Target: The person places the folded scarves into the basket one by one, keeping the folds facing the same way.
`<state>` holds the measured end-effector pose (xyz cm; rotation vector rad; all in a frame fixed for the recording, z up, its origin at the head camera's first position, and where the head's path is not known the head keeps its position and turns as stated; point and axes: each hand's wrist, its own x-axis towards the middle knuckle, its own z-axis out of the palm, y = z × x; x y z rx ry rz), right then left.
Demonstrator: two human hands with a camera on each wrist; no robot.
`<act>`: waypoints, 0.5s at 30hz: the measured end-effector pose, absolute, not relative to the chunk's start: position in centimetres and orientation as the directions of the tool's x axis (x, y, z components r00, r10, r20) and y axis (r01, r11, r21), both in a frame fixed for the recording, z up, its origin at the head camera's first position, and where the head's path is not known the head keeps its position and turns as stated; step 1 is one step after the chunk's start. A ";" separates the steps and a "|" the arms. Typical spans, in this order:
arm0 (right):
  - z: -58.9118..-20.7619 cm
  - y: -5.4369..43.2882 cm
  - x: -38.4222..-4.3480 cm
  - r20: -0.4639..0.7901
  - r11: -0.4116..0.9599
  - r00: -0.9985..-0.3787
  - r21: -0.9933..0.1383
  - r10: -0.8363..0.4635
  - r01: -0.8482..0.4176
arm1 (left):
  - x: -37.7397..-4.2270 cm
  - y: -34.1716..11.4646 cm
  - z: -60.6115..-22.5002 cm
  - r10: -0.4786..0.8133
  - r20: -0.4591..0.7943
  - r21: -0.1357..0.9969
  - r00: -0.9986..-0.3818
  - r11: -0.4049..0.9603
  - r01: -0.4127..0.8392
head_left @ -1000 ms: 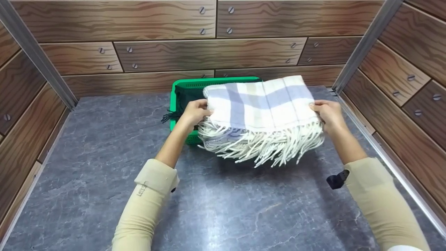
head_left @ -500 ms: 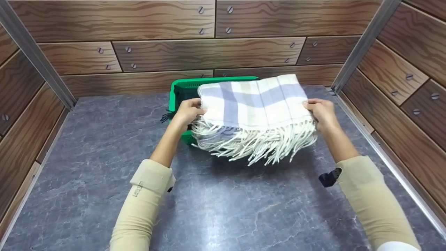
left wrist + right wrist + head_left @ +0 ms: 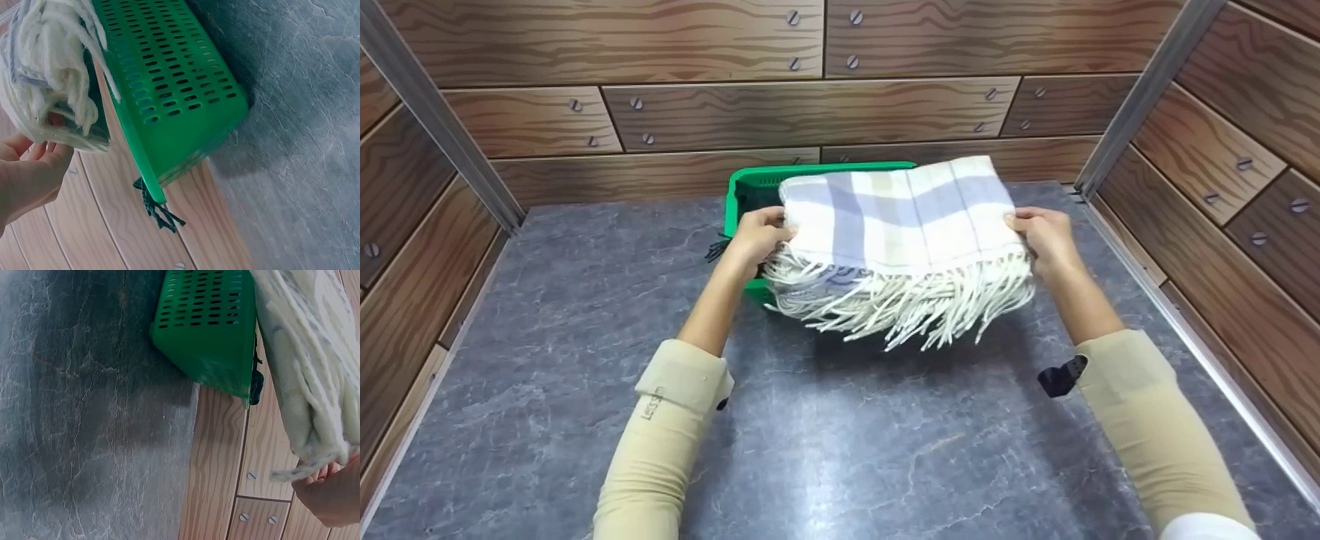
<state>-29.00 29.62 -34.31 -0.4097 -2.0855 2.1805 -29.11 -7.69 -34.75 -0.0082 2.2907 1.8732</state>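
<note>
A folded white scarf (image 3: 896,217) with blue and beige stripes and a long cream fringe is held flat above a green basket (image 3: 817,169). My left hand (image 3: 760,238) grips its left edge, thumb on top and fingers beneath. At the opposite edge my right hand (image 3: 1046,236) pinches the scarf the same way. Both wrist views show the scarf raised over the rim, apart from the basket's perforated side (image 3: 169,79). Inside the basket lies dark green or black cloth, mostly covered from above; its dark fringe (image 3: 718,247) hangs over the left rim.
The basket stands on a grey marbled tabletop (image 3: 840,442), close to the wood-patterned back wall (image 3: 720,116). Similar panels (image 3: 1245,161) rise on both sides, with metal posts at the corners.
Both hands have carried the folded scarf a little to the left, farther over the basket. Its fringe has shifted left with it, and both hands keep their hold.
</note>
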 end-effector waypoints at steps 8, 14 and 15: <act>-34.4 29.1 -29.7 -0.115 -0.042 -0.961 -0.993 0.251 0.108 | -29.4 -8.1 -34.8 0.096 -0.155 0.973 -0.983 0.185 -0.136; -34.5 28.8 -29.9 -0.122 -0.043 -0.957 -0.992 0.264 0.115 | -29.6 -8.4 -34.8 0.092 -0.167 0.972 -0.982 0.185 -0.148; -34.5 28.7 -29.9 -0.123 -0.045 -0.956 -0.992 0.265 0.115 | -29.6 -8.4 -34.8 0.090 -0.166 0.972 -0.982 0.182 -0.148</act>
